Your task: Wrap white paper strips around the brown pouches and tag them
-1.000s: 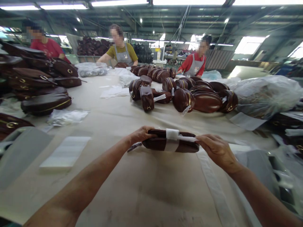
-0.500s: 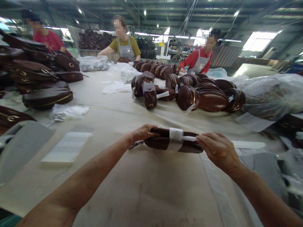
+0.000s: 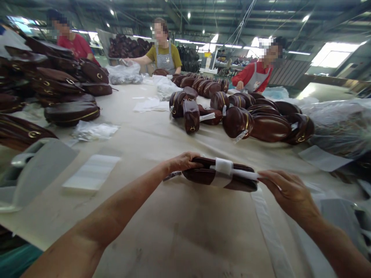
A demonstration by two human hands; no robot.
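Observation:
A dark brown leather bag (image 3: 199, 177) stands on edge on the table in front of me, with a white wrap band (image 3: 223, 172) around its middle. My left hand (image 3: 185, 162) is closed on the bag's left end, thumb and fingers on either side. From the band a thin white strip (image 3: 245, 175) runs along the bag's top toward the right. My right hand (image 3: 290, 193) pinches the free end of this strip, just past the bag's right end. A dark piece, perhaps a strap, lies beneath my left wrist.
Brown bags (image 3: 257, 121) crowd the table beyond my hands, and a bag pile (image 3: 69, 87) rises at left. White sheets (image 3: 91, 172) lie left, near a grey tape dispenser-like object (image 3: 37, 173). Clear plastic (image 3: 344, 127) heaps at right. Three people work across the table.
My right hand has moved right, away from the bag's end, and more of the white strip shows. My left hand keeps its hold. The whole view has shifted slightly left.

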